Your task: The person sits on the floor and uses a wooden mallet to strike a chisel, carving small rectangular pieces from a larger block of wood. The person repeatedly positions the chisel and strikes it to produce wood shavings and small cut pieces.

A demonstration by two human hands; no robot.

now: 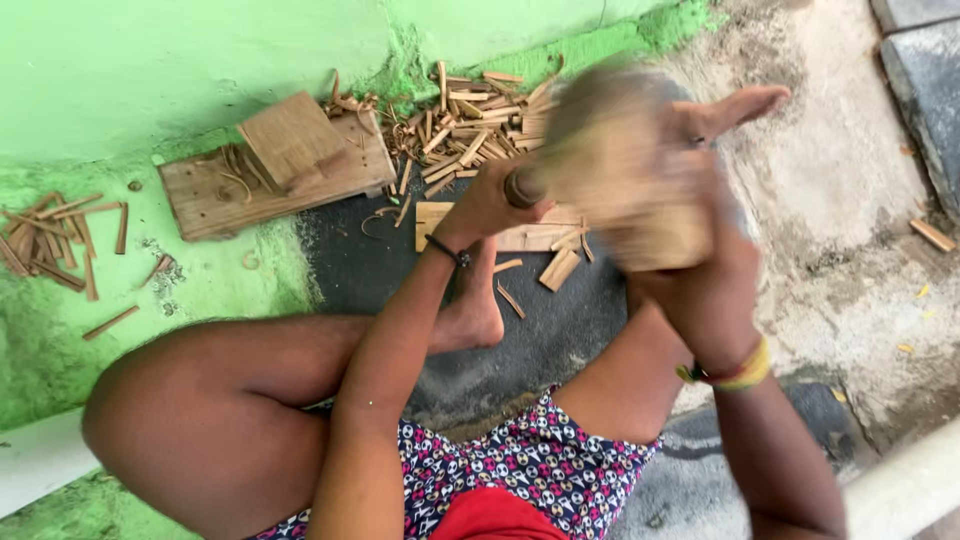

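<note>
Hands meet at a blurred wooden block (625, 165) raised above the dark mat (380, 265). Left hand (490, 205) is closed around a dark handle (522, 188) at the block's left edge; right hand (705, 270) grips the block from beneath. Beyond the hands lie cut wood strips (470, 125), and left of them a flat board (275, 170).
</note>
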